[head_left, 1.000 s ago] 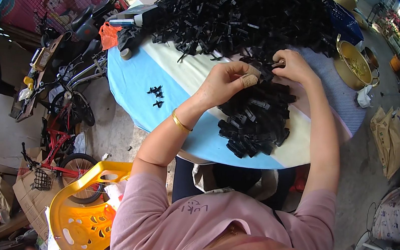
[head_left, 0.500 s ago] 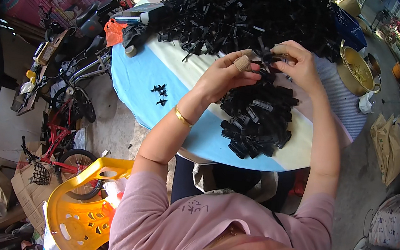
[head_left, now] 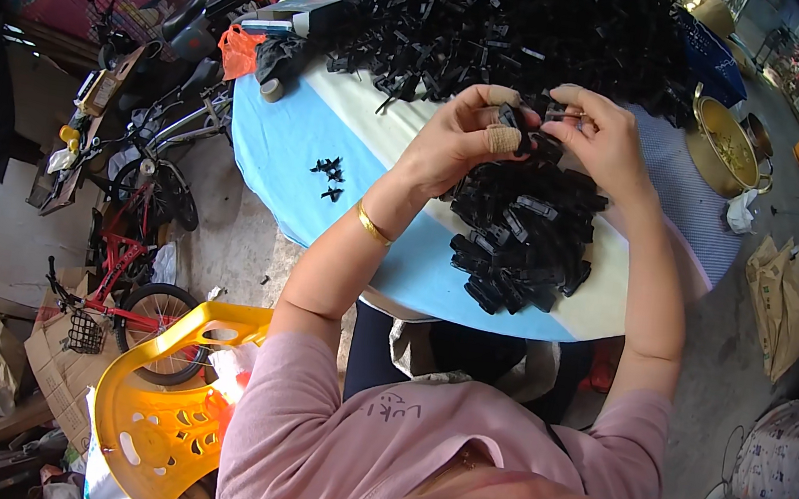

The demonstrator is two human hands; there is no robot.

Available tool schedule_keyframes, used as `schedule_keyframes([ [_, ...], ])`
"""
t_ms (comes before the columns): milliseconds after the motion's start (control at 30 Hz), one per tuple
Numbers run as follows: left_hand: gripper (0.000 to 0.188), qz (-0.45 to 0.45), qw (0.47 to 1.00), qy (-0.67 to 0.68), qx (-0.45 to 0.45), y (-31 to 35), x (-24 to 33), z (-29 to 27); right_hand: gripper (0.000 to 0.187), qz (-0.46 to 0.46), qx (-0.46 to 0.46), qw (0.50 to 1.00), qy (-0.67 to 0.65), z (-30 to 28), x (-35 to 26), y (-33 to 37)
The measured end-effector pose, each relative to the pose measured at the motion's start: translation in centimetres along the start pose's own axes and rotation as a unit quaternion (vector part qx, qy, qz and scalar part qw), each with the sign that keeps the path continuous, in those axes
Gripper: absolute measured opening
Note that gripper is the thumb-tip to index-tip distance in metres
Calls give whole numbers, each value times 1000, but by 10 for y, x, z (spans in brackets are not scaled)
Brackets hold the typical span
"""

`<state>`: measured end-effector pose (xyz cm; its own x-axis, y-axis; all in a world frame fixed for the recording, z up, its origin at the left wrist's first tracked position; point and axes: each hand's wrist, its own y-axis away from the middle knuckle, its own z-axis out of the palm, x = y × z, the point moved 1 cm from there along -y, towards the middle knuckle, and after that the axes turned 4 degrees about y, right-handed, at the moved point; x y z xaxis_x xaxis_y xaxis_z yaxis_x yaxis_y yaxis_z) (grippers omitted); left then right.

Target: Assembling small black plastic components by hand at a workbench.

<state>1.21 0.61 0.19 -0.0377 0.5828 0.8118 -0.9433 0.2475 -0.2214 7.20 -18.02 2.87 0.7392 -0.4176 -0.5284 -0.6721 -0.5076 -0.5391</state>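
My left hand [head_left: 459, 141], with tan tape around its thumb and index fingertip, pinches a black plastic piece [head_left: 510, 117] between them. Close beside it, my right hand [head_left: 603, 143] has its thumb and fingers drawn together; something dark shows at their tips, too small to make out. Just below both hands lies a small pile of long black plastic pieces [head_left: 523, 228] on the striped tablecloth [head_left: 374, 216]. Beyond the hands rises a large heap of loose black plastic pieces [head_left: 508, 37]. Several small black bits [head_left: 329, 170] lie apart on the blue stripe to the left.
At the table's right edge stands a gold-coloured pot [head_left: 720, 150], with a blue container [head_left: 712, 59] behind it. An orange plastic bag [head_left: 239, 52] lies at the far left edge. A yellow plastic chair [head_left: 155, 419] and a red bicycle [head_left: 130, 265] are to my left.
My left thumb and index finger have closed on a black plastic piece and turned it upright. My right hand has shifted slightly right and down. The whole view has shifted a little.
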Motion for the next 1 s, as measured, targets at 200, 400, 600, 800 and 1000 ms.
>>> schedule_keyframes([
  [200,34,115,982,-144,52,0,-5,-2,17,73,-57,957,-274,17,-22,8],
  [400,32,137,958,-240,83,2,-6,7,17,93,-65,965,-238,23,-26,11],
  [600,28,182,950,-238,88,9,-8,12,15,121,-69,963,-229,24,-34,15],
  [800,31,291,851,-431,74,8,-8,16,14,119,-63,959,-249,24,-25,13],
  [1000,56,297,779,-538,126,11,-8,28,16,15,-24,995,-95,8,-38,9],
])
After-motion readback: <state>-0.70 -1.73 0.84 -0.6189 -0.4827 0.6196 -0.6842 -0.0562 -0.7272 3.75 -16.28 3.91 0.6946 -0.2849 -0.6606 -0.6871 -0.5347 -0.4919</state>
